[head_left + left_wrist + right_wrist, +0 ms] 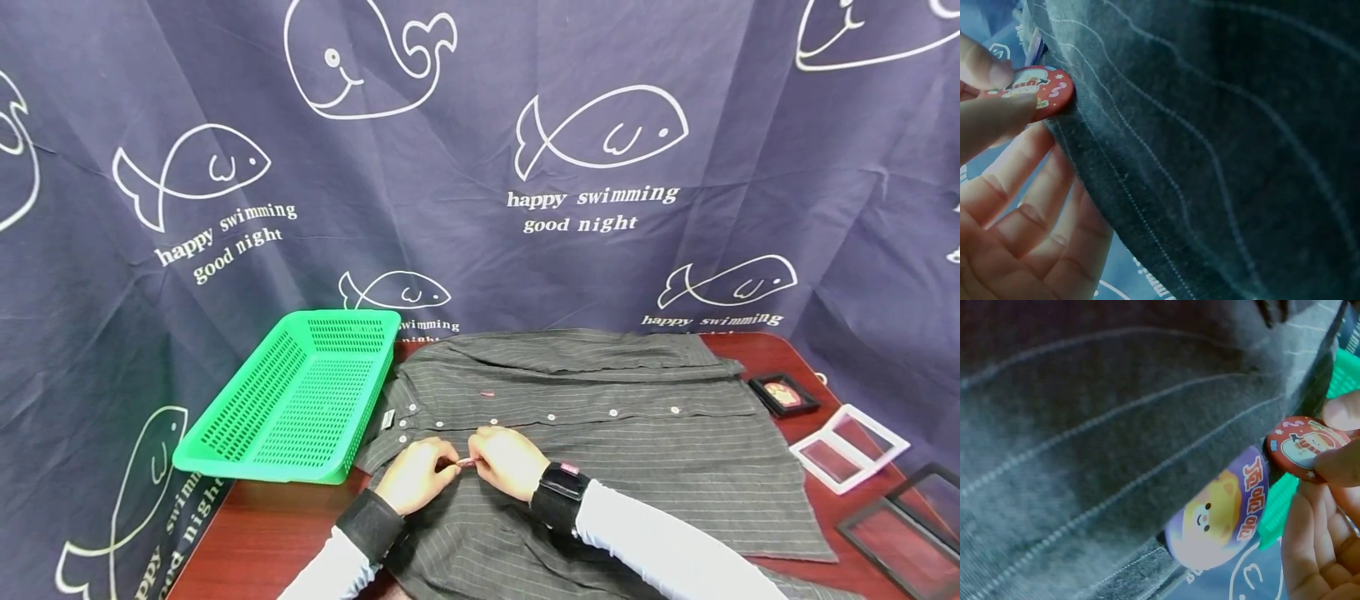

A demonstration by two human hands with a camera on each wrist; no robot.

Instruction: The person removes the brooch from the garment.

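A dark grey striped shirt lies spread out, its collar towards the basket and white buttons along the placket. Over its upper front my left hand and right hand meet, fingertips pinching a small button badge between them. Up close it is round and red with a snowman picture, in the left wrist view and the right wrist view, right at the shirt cloth. A larger purple button badge with a yellow animal face is beside it, partly covered by cloth. The back of the red badge is hidden.
A green plastic basket stands at the left of the red-brown table. At the right edge are a small black frame, a white frame and a larger black frame. A fish-print curtain hangs behind.
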